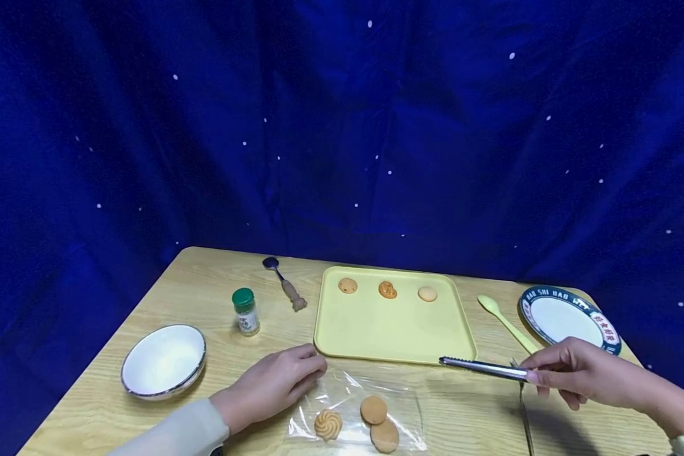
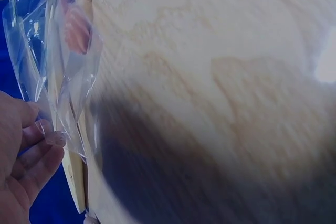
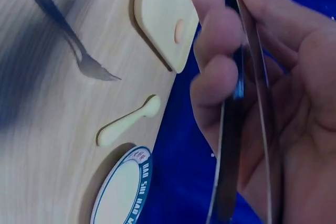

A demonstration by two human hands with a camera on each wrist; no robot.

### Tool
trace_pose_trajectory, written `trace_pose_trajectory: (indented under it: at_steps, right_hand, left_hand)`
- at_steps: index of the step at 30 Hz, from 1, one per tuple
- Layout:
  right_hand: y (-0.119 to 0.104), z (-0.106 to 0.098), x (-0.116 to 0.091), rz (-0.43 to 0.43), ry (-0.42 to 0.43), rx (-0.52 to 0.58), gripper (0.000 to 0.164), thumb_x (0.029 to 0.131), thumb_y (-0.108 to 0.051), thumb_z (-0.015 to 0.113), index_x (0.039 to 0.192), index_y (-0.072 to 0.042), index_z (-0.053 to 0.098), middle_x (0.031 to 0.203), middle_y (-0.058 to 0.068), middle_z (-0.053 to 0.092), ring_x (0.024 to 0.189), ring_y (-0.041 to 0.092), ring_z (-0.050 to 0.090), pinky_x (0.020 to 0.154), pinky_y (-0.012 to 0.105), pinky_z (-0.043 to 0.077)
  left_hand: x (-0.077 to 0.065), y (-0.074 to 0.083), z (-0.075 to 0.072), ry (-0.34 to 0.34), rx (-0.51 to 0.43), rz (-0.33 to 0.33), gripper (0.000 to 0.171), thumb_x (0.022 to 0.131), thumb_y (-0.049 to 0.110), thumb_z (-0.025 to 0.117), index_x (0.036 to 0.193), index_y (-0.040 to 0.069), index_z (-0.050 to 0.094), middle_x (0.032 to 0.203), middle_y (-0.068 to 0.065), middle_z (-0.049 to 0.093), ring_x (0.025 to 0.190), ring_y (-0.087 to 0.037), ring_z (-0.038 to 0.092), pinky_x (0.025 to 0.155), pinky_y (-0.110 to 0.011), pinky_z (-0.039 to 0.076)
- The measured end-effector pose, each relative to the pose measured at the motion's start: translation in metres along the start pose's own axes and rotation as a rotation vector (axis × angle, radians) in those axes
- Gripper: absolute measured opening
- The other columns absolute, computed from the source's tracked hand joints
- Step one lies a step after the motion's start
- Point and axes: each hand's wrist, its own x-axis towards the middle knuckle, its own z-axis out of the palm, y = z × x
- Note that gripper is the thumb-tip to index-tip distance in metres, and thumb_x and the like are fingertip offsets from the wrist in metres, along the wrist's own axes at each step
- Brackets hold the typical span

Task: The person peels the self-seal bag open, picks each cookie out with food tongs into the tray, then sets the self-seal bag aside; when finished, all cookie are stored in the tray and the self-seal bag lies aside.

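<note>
A clear plastic bag [image 1: 342, 396] lies at the front middle of the table, with one swirled cookie [image 1: 327, 424] and two round cookies [image 1: 373, 410] on it. My left hand [image 1: 282, 381] is at the bag's upper left corner. In the left wrist view, the thumb and fingers [image 2: 44, 163] pinch the bag's edge. Metal tongs [image 1: 484, 368] are gripped in my right hand [image 1: 581, 373], their tips pointing left over the near right corner of a yellow tray [image 1: 393, 335]. The right wrist view shows the two arms of the tongs [image 3: 229, 156] between thumb and fingers.
Three cookies [image 1: 387, 290] sit along the tray's far side. To the left stand a white bowl [image 1: 164, 361], a green-capped shaker [image 1: 246, 311] and a dark spoon [image 1: 285, 282]. A fork [image 3: 94, 69], a yellow spoon [image 1: 507, 323] and a blue-rimmed plate [image 1: 564, 316] lie at the right.
</note>
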Motion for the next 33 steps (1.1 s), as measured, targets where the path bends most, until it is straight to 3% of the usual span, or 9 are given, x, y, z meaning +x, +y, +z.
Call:
trace_pose_trajectory:
  at_steps: [6,12,15,19,26,33]
  right_hand:
    - [0.009,0.016,-0.001,-0.09,-0.106,0.077,0.035,0.097,0.011,0.041,0.114,-0.008,0.065,0.076,0.015,0.061,0.042,0.029,0.045,0.035,0.016,0.041]
    - [0.015,0.04,0.02,-0.063,-0.158,0.139,0.028,0.099,0.005,0.042,0.11,-0.005,0.065,0.075,0.024,0.06,0.041,0.031,0.046,0.037,0.017,0.045]
    - [0.016,0.049,0.033,-0.049,-0.162,0.129,0.023,0.1,0.001,0.044,0.108,-0.004,0.065,0.073,0.025,0.06,0.039,0.014,0.05,0.036,0.021,0.046]
    - [0.017,0.057,0.047,0.003,-0.184,0.143,0.022,0.101,-0.006,0.045,0.105,-0.003,0.066,0.073,0.028,0.06,0.049,-0.007,0.051,0.036,0.017,0.044]
    - [0.016,0.067,0.066,0.081,-0.219,0.174,0.024,0.102,-0.014,0.046,0.094,-0.001,0.064,0.075,0.033,0.058,0.049,-0.006,0.05,0.039,0.014,0.039]
    - [0.02,0.071,0.074,0.021,-0.216,0.159,0.024,0.101,-0.012,0.048,0.088,0.002,0.063,0.071,0.031,0.06,0.046,-0.005,0.049,0.033,0.023,0.042]
  left_hand:
    - [0.001,-0.002,-0.001,0.015,0.021,0.024,0.007,0.093,0.018,0.064,0.099,0.022,0.062,0.09,0.013,0.053,0.077,0.003,0.051,0.067,-0.017,0.05]
    - [0.003,-0.001,-0.003,-0.001,0.018,0.028,0.008,0.093,0.017,0.065,0.099,0.021,0.061,0.092,0.013,0.053,0.078,0.003,0.052,0.066,-0.018,0.05]
    - [0.004,-0.001,-0.004,-0.009,0.018,0.025,0.008,0.093,0.017,0.064,0.098,0.021,0.06,0.092,0.012,0.053,0.078,0.002,0.051,0.066,-0.018,0.049]
    - [0.005,0.0,-0.005,-0.008,0.027,0.026,0.007,0.093,0.018,0.064,0.098,0.021,0.06,0.091,0.012,0.053,0.077,0.002,0.051,0.066,-0.018,0.049]
    - [0.005,0.0,-0.005,-0.005,0.035,0.033,0.006,0.094,0.018,0.063,0.098,0.021,0.061,0.089,0.012,0.053,0.076,0.002,0.049,0.065,-0.018,0.048]
    - [0.006,-0.001,-0.003,-0.009,0.028,0.036,0.004,0.094,0.018,0.063,0.096,0.021,0.061,0.088,0.012,0.052,0.075,0.002,0.048,0.065,-0.018,0.047]
